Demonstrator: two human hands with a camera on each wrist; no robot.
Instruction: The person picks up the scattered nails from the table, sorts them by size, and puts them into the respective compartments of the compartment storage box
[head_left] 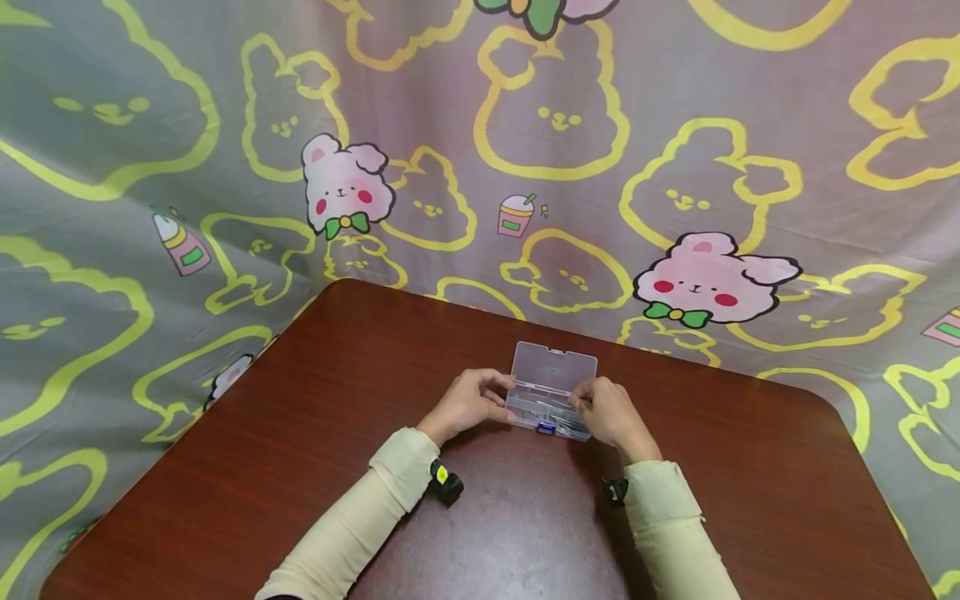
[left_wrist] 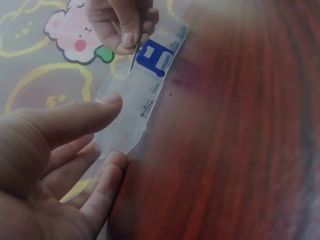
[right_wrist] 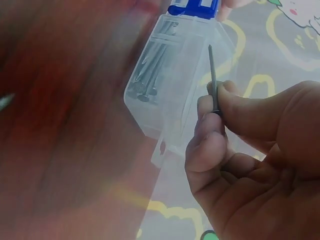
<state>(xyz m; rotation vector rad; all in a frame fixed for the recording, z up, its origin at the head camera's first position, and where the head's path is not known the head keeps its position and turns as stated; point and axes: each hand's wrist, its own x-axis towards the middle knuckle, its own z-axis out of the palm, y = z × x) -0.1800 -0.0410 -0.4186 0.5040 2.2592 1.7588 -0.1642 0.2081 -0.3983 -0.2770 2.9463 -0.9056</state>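
A clear plastic compartment box [head_left: 531, 414] lies on the table with its lid [head_left: 557, 367] raised at the back. My left hand [head_left: 467, 402] grips its left end, thumb toward the front and fingers toward the rear. Over the right part of the box, my right hand [head_left: 609, 411] pinches a metal nail [right_wrist: 213, 75] between thumb and fingers, the pointed tip turned away from the palm. Several loose nails [right_wrist: 152, 70] lie in the end compartment in the right wrist view. A blue latch [head_left: 546, 428] sits at the middle of the box's front side.
The dark red-brown wooden table [head_left: 300, 433] has rounded corners. Behind it and along its sides hangs a grey-pink curtain [head_left: 442, 100] with cartoon bunnies. Black wrist cameras are strapped near both sleeve cuffs.
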